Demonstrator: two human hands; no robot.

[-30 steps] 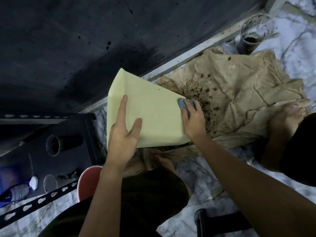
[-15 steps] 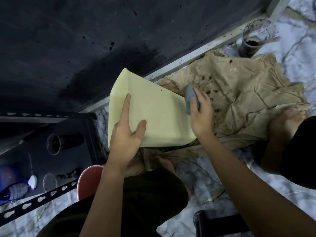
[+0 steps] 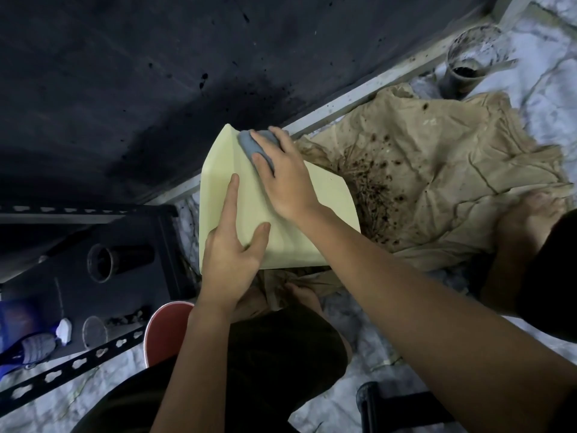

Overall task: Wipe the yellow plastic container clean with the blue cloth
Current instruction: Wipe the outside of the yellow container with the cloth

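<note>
The yellow plastic container [image 3: 327,214] is turned so that a flat pale side faces me, tilted over a brown sheet. My left hand [image 3: 231,254] holds its near left part, index finger and thumb lying on the face, the other fingers hidden round the left edge. My right hand [image 3: 287,182] holds the wadded blue cloth [image 3: 249,145] and presses it on the container's far top corner, thumb and fingers over the cloth.
A crumpled brown sheet [image 3: 437,170] strewn with dark dirt lies on the marble floor to the right. A soiled glass jar [image 3: 465,67] stands at the far right. To the left are a black metal shelf with a dark cup [image 3: 103,260], and a red seat [image 3: 165,329].
My right hand has carried the blue cloth from the container's right edge up and left to its far top corner. The left hand has kept its hold.
</note>
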